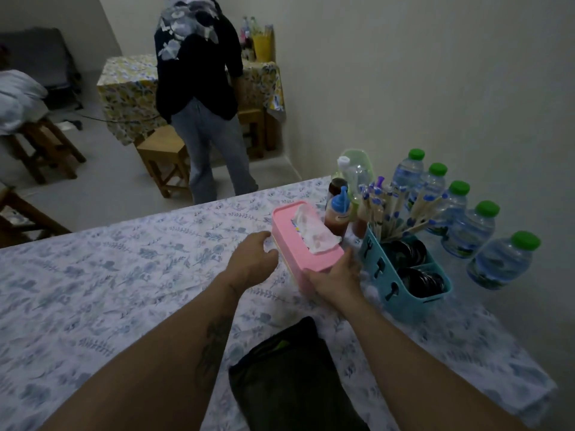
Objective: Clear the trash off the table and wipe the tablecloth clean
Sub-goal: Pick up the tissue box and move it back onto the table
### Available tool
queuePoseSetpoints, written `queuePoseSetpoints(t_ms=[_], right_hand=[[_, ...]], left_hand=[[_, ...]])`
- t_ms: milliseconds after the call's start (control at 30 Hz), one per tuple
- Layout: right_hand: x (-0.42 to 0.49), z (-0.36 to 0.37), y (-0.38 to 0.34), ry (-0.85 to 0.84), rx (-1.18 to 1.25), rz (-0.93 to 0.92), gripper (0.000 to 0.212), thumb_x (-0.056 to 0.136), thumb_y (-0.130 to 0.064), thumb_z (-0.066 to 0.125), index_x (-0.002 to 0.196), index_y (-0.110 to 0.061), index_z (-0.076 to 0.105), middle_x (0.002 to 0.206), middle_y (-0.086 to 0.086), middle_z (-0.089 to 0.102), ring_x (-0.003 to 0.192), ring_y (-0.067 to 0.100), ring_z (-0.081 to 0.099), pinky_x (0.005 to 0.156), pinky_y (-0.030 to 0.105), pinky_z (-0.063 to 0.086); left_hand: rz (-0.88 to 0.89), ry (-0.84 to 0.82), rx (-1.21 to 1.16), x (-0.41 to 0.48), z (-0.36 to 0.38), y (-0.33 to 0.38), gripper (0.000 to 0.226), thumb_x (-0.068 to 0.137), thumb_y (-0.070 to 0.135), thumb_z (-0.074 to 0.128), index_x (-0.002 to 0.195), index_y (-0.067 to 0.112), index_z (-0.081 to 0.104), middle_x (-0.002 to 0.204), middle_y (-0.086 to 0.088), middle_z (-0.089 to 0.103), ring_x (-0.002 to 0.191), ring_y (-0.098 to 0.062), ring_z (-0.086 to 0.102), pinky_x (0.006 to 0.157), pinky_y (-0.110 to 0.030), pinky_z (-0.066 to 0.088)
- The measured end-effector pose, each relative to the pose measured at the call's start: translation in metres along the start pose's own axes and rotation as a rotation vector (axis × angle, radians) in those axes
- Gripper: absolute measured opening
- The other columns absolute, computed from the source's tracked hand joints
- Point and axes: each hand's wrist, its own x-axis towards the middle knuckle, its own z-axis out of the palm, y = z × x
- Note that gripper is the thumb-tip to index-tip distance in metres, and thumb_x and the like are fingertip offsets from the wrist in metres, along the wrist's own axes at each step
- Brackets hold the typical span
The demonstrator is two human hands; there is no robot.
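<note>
Right hand (337, 279) fingers gripping pink tissue box (306, 244) near end, left hand (252, 259) seemingly open alongside, tablecloth (109, 275) leftward bare.

this looks like a small eatery or canteen dining room. the table (93, 275) wears a blue floral tablecloth (130, 293) and carries diner supplies against the wall: a row of sealed green-capped water bottles (473, 234), a teal caddy (404, 293) stuffed with wrapped chopsticks (395, 209), sauce squeeze bottles (337, 216) and a pink tissue box (306, 247). beyond it stand wooden stools (165, 154) and a second clothed table (130, 88) holding drink bottles (258, 38), where another person (199, 98) stands.
</note>
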Motion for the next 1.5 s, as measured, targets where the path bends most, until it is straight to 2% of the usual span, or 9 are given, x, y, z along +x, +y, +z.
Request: queuePoseSetpoints(t_ms=[200, 467, 567, 800, 967, 1133, 1267, 1400, 1500], right_hand=[[0.028, 0.025, 0.003, 0.096, -0.075, -0.051, 0.125, 0.068, -0.045, 0.080, 0.152, -0.017, -0.008, 0.148, 0.016, 0.013, 0.131, 0.042, 0.028, 0.099, 0.046, 0.039], [0.031, 0.026, 0.018, 0.195, -0.136, -0.199, 0.114, 0.064, -0.050, 0.071, 0.149, -0.016, 0.003, 0.133, 0.010, 0.027, 0.115, 0.036, 0.038, 0.089, 0.044, 0.046], [0.030, 0.024, 0.019, 0.196, -0.143, -0.199, 0.113, 0.064, -0.051, 0.071, 0.148, -0.016, 0.005, 0.132, 0.010, 0.027, 0.114, 0.035, 0.039, 0.089, 0.044, 0.046], [0.037, 0.019, 0.012, 0.053, -0.108, -0.222, 0.118, 0.062, -0.026, 0.074, 0.153, -0.019, -0.001, 0.147, 0.013, 0.020, 0.133, 0.038, 0.028, 0.103, 0.046, 0.039], [0.031, 0.037, -0.010, -0.092, -0.131, -0.306, 0.132, 0.062, -0.015, 0.079, 0.152, -0.022, -0.017, 0.160, 0.010, -0.002, 0.148, 0.034, 0.008, 0.117, 0.044, 0.023], [0.003, 0.078, -0.048, -0.233, -0.135, -0.482, 0.134, 0.058, -0.029, 0.089, 0.152, -0.021, -0.007, 0.153, 0.007, 0.012, 0.141, 0.028, 0.022, 0.110, 0.039, 0.031], [-0.033, 0.128, -0.083, -0.359, -0.133, -0.543, 0.121, 0.052, -0.040, 0.087, 0.140, -0.033, 0.004, 0.143, 0.004, 0.021, 0.125, 0.025, 0.037, 0.095, 0.037, 0.043], [-0.061, 0.185, -0.111, -0.448, -0.252, -0.582, 0.104, 0.053, -0.030, 0.073, 0.133, -0.036, 0.007, 0.137, 0.006, 0.025, 0.104, 0.025, 0.049, 0.068, 0.030, 0.045], [-0.072, 0.220, -0.124, -0.490, -0.333, -0.613, 0.100, 0.059, -0.020, 0.072, 0.133, -0.038, 0.008, 0.132, 0.007, 0.027, 0.097, 0.021, 0.052, 0.062, 0.024, 0.045]], left_hand=[[-0.053, 0.059, -0.128, 0.056, 0.013, 0.028, 0.052, 0.096, 0.019, 0.054, 0.146, 0.012, 0.043, 0.151, -0.010, 0.044, 0.136, -0.028, 0.044, 0.105, -0.035, 0.037], [-0.102, -0.030, -0.095, 0.103, 0.019, 0.034, 0.061, 0.095, 0.011, 0.046, 0.154, 0.014, 0.029, 0.160, -0.010, 0.030, 0.144, -0.031, 0.033, 0.114, -0.045, 0.035], [-0.117, -0.066, -0.105, 0.105, 0.018, 0.031, 0.060, 0.092, 0.005, 0.049, 0.150, 0.007, 0.034, 0.152, -0.012, 0.040, 0.137, -0.032, 0.041, 0.103, -0.034, 0.041], [-0.247, 0.001, -0.197, 0.084, -0.003, 0.003, 0.067, 0.089, 0.004, 0.059, 0.151, 0.007, 0.034, 0.155, -0.014, 0.037, 0.137, -0.033, 0.042, 0.108, -0.042, 0.041], [-0.285, 0.119, -0.331, 0.044, -0.032, -0.042, 0.055, 0.086, 0.004, 0.064, 0.139, 0.005, 0.049, 0.134, -0.014, 0.055, 0.109, -0.024, 0.056, 0.086, -0.030, 0.048], [-0.328, 0.246, -0.449, -0.007, -0.085, -0.112, 0.051, 0.084, 0.004, 0.065, 0.134, 0.010, 0.055, 0.126, -0.010, 0.060, 0.108, -0.025, 0.058, 0.085, -0.031, 0.047], [-0.354, 0.322, -0.554, -0.049, -0.133, -0.177, 0.050, 0.084, -0.003, 0.061, 0.133, 0.008, 0.058, 0.120, -0.008, 0.063, 0.104, -0.024, 0.060, 0.081, -0.029, 0.046], [-0.407, 0.364, -0.606, -0.089, -0.168, -0.246, 0.049, 0.083, -0.007, 0.062, 0.129, 0.007, 0.061, 0.120, -0.011, 0.066, 0.099, -0.022, 0.062, 0.076, -0.028, 0.047], [-0.426, 0.355, -0.624, -0.109, -0.184, -0.289, 0.046, 0.083, -0.007, 0.064, 0.127, 0.007, 0.063, 0.115, -0.010, 0.068, 0.092, -0.017, 0.065, 0.074, -0.028, 0.050]])
